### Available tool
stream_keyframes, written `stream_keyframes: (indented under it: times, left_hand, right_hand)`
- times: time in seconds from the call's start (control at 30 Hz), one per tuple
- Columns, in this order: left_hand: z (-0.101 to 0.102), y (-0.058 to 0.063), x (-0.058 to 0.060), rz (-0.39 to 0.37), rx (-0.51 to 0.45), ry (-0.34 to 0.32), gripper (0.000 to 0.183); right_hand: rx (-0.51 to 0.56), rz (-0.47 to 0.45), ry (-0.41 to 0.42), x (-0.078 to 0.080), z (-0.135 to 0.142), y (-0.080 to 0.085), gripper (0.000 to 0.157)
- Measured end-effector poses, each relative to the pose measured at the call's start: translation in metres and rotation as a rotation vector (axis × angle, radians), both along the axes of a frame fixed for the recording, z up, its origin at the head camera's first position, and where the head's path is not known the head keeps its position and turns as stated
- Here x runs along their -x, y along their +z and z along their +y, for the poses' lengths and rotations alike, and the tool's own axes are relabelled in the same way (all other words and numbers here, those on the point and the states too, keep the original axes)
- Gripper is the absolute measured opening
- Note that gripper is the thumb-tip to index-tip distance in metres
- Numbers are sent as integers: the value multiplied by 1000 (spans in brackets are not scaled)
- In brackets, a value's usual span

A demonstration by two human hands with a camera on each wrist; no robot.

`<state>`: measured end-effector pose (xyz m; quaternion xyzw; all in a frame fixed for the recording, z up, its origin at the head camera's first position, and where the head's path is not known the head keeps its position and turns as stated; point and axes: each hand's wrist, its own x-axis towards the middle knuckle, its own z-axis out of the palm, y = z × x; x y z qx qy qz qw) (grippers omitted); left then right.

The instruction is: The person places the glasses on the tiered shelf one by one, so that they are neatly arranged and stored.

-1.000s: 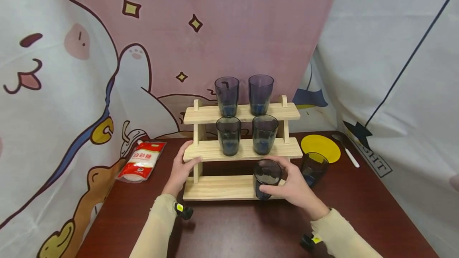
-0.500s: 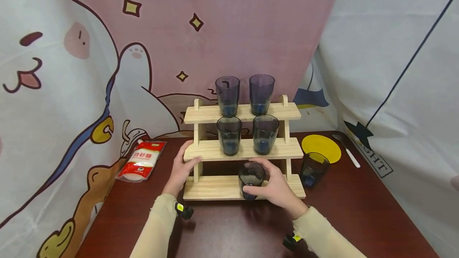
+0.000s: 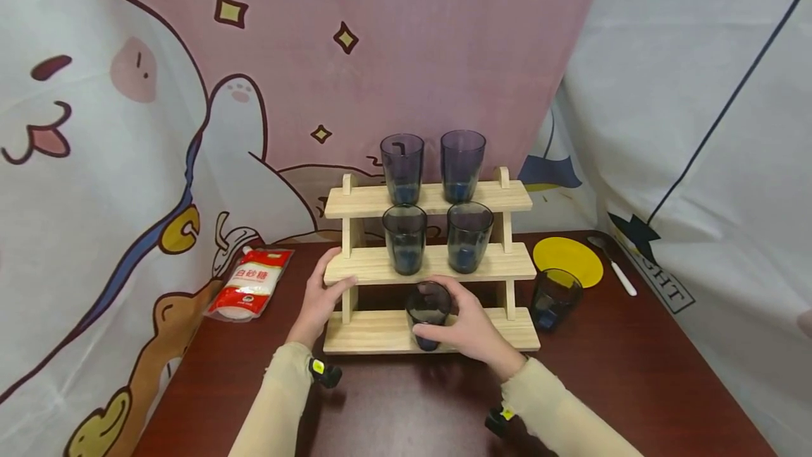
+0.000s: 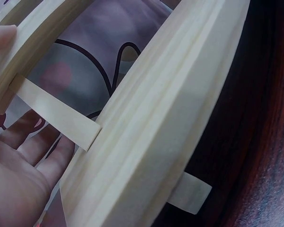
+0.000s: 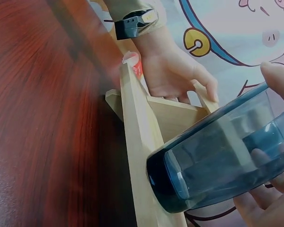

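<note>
A three-tier wooden shelf rack (image 3: 374, 333) stands on the dark table. My left hand (image 3: 316, 305) grips the left end of its middle board, thumb over the front edge and fingers round the outer side, as the left wrist view also shows. With thumb and fingers, my right hand (image 3: 466, 326) holds a dark transparent glass tumbler (image 3: 425, 305) upright at the bottom board; in the right wrist view the base of the tumbler (image 5: 213, 163) appears to touch the board. Two glasses (image 3: 404, 238) stand on the middle board, two more glasses (image 3: 462, 164) on the top one.
Right of the rack another dark glass (image 3: 555, 300) stands on the table (image 3: 406, 407). Behind it lie a yellow plate (image 3: 567, 261) and a white-handled spoon (image 3: 618, 270). A red and white sugar bag (image 3: 250, 284) lies on the left. Printed cloth (image 3: 495, 34) hangs behind.
My right hand has moved the tumbler left along the bottom board, from near its right end to about the middle. My left hand stays on the rack.
</note>
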<state>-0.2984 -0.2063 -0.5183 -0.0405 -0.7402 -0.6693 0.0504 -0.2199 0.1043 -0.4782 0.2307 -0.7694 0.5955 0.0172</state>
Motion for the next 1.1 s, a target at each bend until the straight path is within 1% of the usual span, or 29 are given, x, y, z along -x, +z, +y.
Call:
stream_keyframes:
  times: [0.3, 0.5, 0.63, 0.83, 1.1]
  left_hand:
    - [1, -1, -1, -9, -16, -1, 69]
    - [1, 1, 0, 0, -5, 0, 68]
    - [1, 1, 1, 10, 1, 2, 68]
    - [1, -1, 2, 0, -13, -2, 68]
    - [0, -2, 1, -6, -23, 0, 68]
  right_hand:
    - [-47, -8, 3, 6, -13, 2, 72]
    - [-27, -49, 43, 11, -17, 2, 71]
    - [-14, -62, 54, 13, -17, -1, 70]
    - [-16, -49, 48, 12, -20, -4, 71]
    - [-2, -86, 45, 8, -24, -3, 73]
